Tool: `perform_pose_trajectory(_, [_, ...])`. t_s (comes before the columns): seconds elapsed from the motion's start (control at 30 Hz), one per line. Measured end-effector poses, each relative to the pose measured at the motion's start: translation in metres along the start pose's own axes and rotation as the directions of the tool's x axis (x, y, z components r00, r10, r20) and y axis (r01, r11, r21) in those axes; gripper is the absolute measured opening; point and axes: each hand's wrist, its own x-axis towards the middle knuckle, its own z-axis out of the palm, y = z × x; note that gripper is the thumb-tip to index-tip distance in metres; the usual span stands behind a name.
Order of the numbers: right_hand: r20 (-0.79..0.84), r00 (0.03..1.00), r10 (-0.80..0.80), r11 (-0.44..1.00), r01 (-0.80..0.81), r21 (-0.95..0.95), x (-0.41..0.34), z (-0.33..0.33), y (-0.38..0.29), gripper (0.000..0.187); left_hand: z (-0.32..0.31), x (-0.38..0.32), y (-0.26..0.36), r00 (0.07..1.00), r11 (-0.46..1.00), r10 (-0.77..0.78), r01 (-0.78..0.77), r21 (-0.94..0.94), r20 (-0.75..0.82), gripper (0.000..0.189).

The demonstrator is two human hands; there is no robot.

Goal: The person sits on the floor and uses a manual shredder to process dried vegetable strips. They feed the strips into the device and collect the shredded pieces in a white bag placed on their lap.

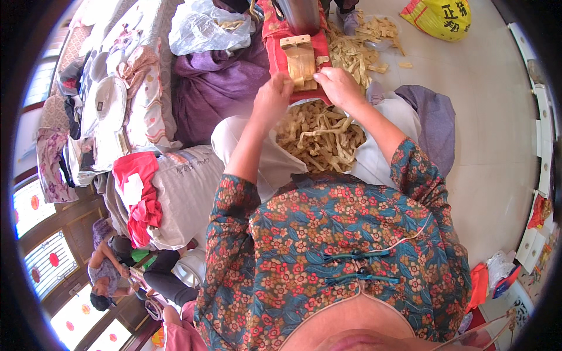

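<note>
A wooden block (300, 63) with a crosspiece at its far end lies on a red cloth (276, 52) over a narrow support. A pale, flat strip (303, 81) crosses the block's near end. My left hand (274, 94), slightly blurred, is closed at the strip's left end. At the right end, my right hand (342, 86) has its thumb and bent fingers together by the block's edge; the strip's end is hidden there. Folded tan strips (322, 136) fill the space between my knees. A small pale piece (322, 59) rests on the cloth right of the block.
A dark metallic cylinder (300, 15) stands beyond the block. More flat strips (351, 52) lie on the floor at right, near a yellow bag (443, 17). A plastic bag (210, 28) and purple cloth (224, 87) are at left. Another person (105, 267) sits at lower left.
</note>
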Motion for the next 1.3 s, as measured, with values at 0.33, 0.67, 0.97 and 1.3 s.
perform_pose_trajectory(0.33, [-0.221,0.931,-0.289,0.811,0.361,0.460,-0.069,-0.007,-0.069,0.012,0.023,-0.075,0.024,0.805,0.110,-0.094,0.593,-0.798,0.585,0.024])
perform_pose_trajectory(0.67, [-0.186,0.866,-0.464,0.836,0.497,0.232,-0.087,0.012,-0.061,0.015,0.021,-0.085,0.012,0.885,0.324,-0.065,0.455,-0.829,0.461,0.029])
perform_pose_trajectory(0.97, [0.424,0.906,0.004,0.223,-0.414,0.883,-0.067,0.014,-0.047,0.029,0.011,-0.082,0.023,0.903,0.947,0.172,-0.261,-0.185,-0.393,0.037])
perform_pose_trajectory(1.3, [-0.092,0.905,-0.415,0.848,0.421,0.321,-0.081,-0.022,-0.066,0.022,-0.001,-0.076,0.036,0.980,0.689,0.106,-0.195,-0.698,-0.170,0.010])
